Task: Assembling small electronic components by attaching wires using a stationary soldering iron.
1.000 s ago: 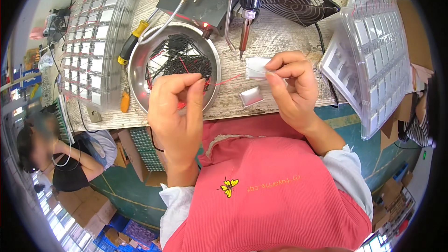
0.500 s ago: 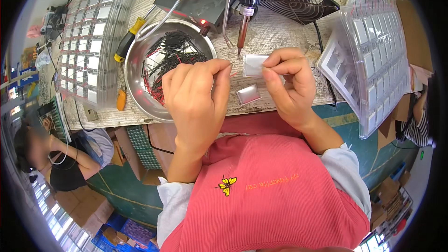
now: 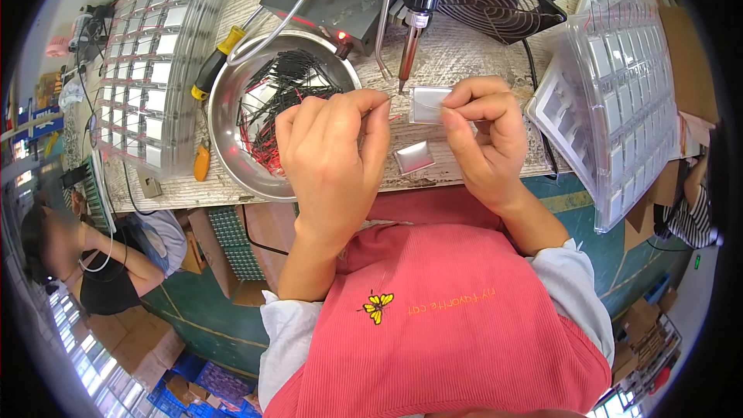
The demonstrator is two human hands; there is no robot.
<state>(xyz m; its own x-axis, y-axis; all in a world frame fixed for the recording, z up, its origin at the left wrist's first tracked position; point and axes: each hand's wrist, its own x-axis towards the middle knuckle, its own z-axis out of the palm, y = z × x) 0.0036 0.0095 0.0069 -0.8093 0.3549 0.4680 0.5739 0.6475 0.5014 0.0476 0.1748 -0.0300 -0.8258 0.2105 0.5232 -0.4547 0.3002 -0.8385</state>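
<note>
My right hand pinches the right end of a flat silver pouch battery cell between thumb and fingers. Close to its left, my left hand is closed, thumb against forefinger, on what looks like a thin wire; a short red bit of wire shows beside the thumb. Just above the gap between the hands points the tip of a soldering iron, clamped upright. A second silver cell lies on the bench below the held one. Behind my left hand, a steel bowl contains many black and red wires.
Clear trays of cells stack at the left; more trays lean at the right. A black fan and a grey box with a red light stand behind. A yellow-black screwdriver lies beside the bowl. Another person sits at left.
Both hands and the held cell have shifted very slightly up and to the right, near the iron's tip. The grips look unchanged, and the view has moved a little.
</note>
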